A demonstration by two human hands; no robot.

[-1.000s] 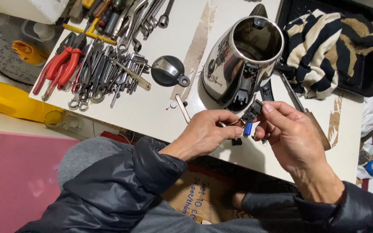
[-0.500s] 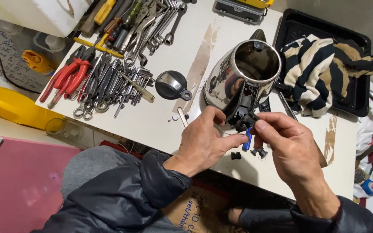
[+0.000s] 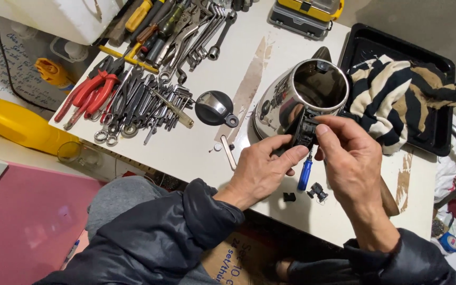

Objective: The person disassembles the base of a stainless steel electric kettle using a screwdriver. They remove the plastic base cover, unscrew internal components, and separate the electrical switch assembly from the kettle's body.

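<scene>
Steel, head view: a polished kettle (image 3: 302, 100) lies tilted on the white table (image 3: 196, 153), its open mouth up toward me, its body just beside the black tray (image 3: 439, 137) with the striped cloth (image 3: 397, 97).
Black plastic part: I read it as the kettle's handle piece (image 3: 303, 131), sitting against the kettle's near rim.
Left hand (image 3: 262, 169): fingers curled, thumb and forefinger closed on the lower side of the handle piece.
Right hand (image 3: 352, 158): fingers pinched shut on the upper side of the same piece.
Blue screwdriver (image 3: 304, 174): lying on the table between my hands, held by neither.
Loose bits: two small black parts (image 3: 317, 191) near the table's front edge.
Lid (image 3: 215, 108): off, lying left of the kettle, beside the spread of wrenches and pliers (image 3: 133, 100).
Step, as I judge it: working the handle piece at the rim, mid-disassembly or refit; I cannot tell which.
Next move calls for: a steady kettle, an even two-sided pull or press, and care not to sweep the loose bits off the edge.
</scene>
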